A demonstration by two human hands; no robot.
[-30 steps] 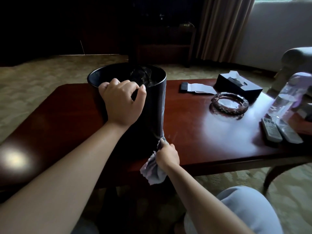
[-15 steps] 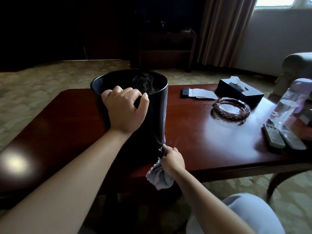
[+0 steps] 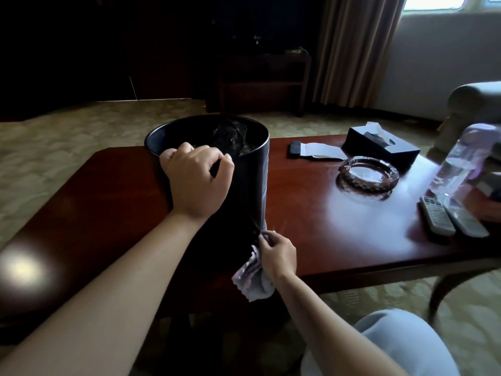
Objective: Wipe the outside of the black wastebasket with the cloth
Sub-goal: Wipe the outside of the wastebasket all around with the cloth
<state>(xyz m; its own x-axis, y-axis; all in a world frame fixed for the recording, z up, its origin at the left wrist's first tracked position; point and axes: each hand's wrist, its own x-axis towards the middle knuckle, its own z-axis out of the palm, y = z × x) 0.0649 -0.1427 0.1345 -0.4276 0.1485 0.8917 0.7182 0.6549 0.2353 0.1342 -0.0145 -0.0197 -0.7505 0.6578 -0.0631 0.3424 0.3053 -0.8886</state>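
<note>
Black bin [image 3: 244,191] standing upright on the red-brown table [image 3: 339,240], near its front edge and left of centre. Dark crumpled liner [image 3: 230,137] showing inside the rim. Left hand [image 3: 196,180] gripping the near rim, fingers curling over the top edge, thumb on the outer wall. Right hand [image 3: 278,255] low at the bin's near right base, fingers closing round a pale cloth [image 3: 253,278] and pressing it against the wall just above the tabletop; the cloth's loose end is hanging down past the table edge.

Right half of the table: glass ashtray [image 3: 368,176], dark tissue box [image 3: 382,143] behind it, a small dark item with a white strip [image 3: 314,151] beside that. Clear bottle [image 3: 458,164] standing at the far right, two remotes [image 3: 450,221] lying side by side in front of it. Light-clothed knee [image 3: 393,346] showing bottom right. Curtain [image 3: 357,50] hanging in the back, patterned carpet [image 3: 67,147] around the table.
</note>
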